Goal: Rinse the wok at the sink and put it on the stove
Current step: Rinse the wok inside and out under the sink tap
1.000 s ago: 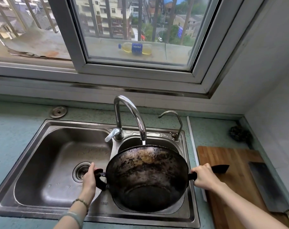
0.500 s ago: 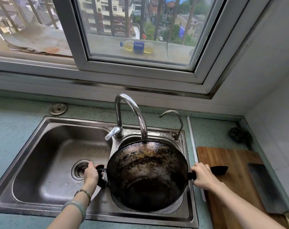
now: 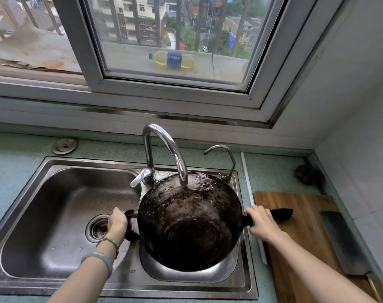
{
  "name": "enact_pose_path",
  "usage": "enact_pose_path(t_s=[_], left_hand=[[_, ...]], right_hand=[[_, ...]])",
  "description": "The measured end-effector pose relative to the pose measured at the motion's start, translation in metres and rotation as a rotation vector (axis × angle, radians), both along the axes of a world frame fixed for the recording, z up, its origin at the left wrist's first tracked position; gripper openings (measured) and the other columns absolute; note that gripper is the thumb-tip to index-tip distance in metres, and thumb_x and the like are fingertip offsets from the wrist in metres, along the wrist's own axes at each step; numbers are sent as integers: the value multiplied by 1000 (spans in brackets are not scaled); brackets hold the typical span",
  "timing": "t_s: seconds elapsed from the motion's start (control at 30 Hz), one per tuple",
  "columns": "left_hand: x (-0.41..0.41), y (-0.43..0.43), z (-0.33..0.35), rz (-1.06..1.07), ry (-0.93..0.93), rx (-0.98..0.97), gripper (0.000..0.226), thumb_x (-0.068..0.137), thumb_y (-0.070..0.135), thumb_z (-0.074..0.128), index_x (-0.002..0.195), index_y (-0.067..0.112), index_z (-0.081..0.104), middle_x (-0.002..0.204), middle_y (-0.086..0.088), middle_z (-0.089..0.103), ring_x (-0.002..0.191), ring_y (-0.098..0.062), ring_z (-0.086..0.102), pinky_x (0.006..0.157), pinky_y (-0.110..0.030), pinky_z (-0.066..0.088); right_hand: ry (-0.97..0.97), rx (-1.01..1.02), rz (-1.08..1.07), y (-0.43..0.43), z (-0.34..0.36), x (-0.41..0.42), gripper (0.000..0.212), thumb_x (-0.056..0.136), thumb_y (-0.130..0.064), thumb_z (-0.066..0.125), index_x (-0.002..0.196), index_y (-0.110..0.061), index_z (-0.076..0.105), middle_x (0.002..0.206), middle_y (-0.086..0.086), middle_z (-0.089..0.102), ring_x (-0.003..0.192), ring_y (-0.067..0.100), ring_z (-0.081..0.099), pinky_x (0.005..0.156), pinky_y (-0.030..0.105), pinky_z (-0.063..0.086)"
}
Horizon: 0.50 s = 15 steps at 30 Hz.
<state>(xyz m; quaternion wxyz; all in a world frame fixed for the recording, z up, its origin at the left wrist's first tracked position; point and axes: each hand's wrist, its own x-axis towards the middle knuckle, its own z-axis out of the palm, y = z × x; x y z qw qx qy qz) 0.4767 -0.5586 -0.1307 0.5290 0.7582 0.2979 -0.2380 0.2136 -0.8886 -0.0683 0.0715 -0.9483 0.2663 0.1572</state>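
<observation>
The 2-basin steel sink (image 3: 55, 162) has the wok (image 3: 189, 224) over its smaller right basin, far rim under the faucet (image 3: 164, 147) spout; the left basin has a drain strainer (image 3: 97, 227). The teal counter (image 3: 9, 167) carries a wooden cutting board (image 3: 295, 237) with a cleaver (image 3: 341, 241) (a bottle (image 3: 173, 60) lies outside the window). The wok is black, crusted, glistening wet. The left hand (image 3: 117, 224) grips its loop handle (image 3: 130, 235), the right hand (image 3: 261, 221) its long handle (image 3: 280, 214).

Head view — close, down over sink (image 3: 61, 215)
</observation>
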Motion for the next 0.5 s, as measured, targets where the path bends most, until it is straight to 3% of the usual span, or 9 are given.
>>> enact_pose_path(t_s=[0.03, 0.1, 0.5], left_hand=[[1, -3, 2, -10, 4, 42, 56, 98, 31, 28, 120, -13, 54, 124, -31, 56, 116, -40, 53, 99, -40, 38], [4, -9, 3, -32, 17, 93, 57, 99, 29, 25, 126, -14, 50, 138, -29, 48, 127, -40, 44, 107, -40, 33], [27, -19, -5, -56, 69, 94, 53, 97, 25, 25, 125, -10, 53, 132, -25, 54, 121, -38, 51, 102, -41, 39]], right_hand=[[5, -7, -7, -2, 0, 1, 26, 73, -7, 55, 95, -20, 48, 108, 3, 53, 108, 25, 45, 89, 31, 32], [4, -10, -28, -5, 0, 5, 30, 73, -5, 54, 100, -16, 51, 108, 5, 52, 107, 26, 46, 91, 32, 33], [-21, 14, -39, -11, 4, 20, 32, 72, -5, 55, 102, -15, 51, 107, 8, 56, 105, 29, 49, 87, 34, 38]])
